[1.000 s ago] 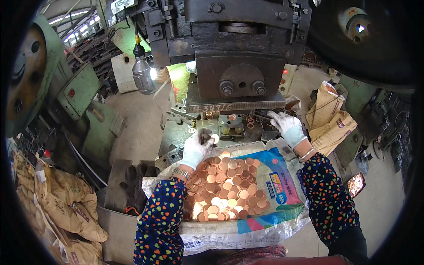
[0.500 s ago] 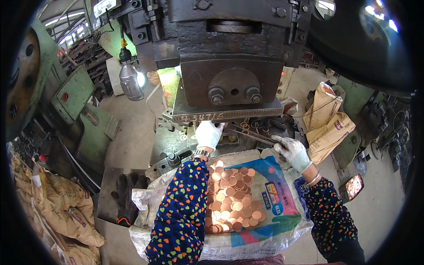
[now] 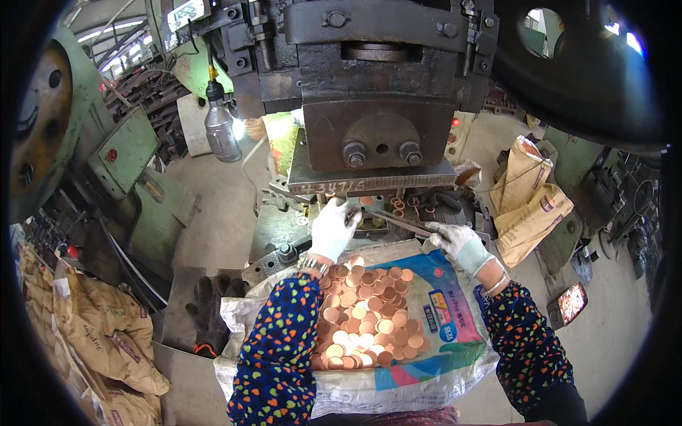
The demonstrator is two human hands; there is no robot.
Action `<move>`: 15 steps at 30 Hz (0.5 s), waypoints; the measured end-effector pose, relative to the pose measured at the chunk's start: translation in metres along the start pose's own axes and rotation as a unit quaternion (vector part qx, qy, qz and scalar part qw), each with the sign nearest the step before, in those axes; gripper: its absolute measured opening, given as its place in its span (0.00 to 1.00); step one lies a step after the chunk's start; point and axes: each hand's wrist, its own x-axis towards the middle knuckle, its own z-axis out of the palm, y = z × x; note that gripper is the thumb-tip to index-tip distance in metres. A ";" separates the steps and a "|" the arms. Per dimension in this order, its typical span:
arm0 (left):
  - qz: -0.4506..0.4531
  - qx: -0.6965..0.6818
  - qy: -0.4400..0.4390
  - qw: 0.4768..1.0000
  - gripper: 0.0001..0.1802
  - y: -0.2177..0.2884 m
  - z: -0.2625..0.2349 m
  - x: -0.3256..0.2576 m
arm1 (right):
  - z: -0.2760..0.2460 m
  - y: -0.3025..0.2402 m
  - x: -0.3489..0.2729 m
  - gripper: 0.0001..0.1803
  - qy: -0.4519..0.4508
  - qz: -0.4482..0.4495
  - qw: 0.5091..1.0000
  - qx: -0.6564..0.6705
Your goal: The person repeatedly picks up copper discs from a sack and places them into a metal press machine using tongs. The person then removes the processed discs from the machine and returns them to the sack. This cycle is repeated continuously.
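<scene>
My left hand [image 3: 332,233], in a white glove, is just in front of the press's lower die [image 3: 371,221]. Its fingers are curled together; anything between them is hidden. My right hand [image 3: 458,245], also gloved, grips long metal tongs [image 3: 403,223] that point left toward the die. Close to the tongs' far end lies a copper disc [image 3: 366,201]; I cannot tell whether they touch it. Several copper rings [image 3: 398,205] lie right of the die. Below my hands, many loose copper discs [image 3: 369,312] are heaped on a printed plastic sack [image 3: 455,348].
The press's heavy upper block [image 3: 376,135] hangs over the die. A bottle [image 3: 222,131] hangs beside a bright lamp at left. Dark gloves [image 3: 213,309] lie on a metal plate left of the sack. Paper sacks [image 3: 533,206] stand at right, more [image 3: 99,326] at lower left.
My left hand has drawn back from under the press block, toward me. My right hand and the tongs have shifted slightly left. The copper disc near the tongs' end now shows.
</scene>
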 end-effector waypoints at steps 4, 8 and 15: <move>0.020 -0.030 -0.014 0.999 0.13 -0.006 -0.024 -0.050 | 0.013 -0.013 -0.027 0.20 0.063 -0.097 0.993 0.005; 0.083 -0.004 -0.181 0.980 0.19 -0.001 -0.043 -0.105 | 0.029 -0.037 -0.082 0.16 0.050 -0.005 0.988 0.148; 0.118 0.014 -0.315 0.942 0.25 0.006 -0.027 -0.137 | 0.050 -0.069 -0.157 0.19 -0.024 0.134 0.913 0.385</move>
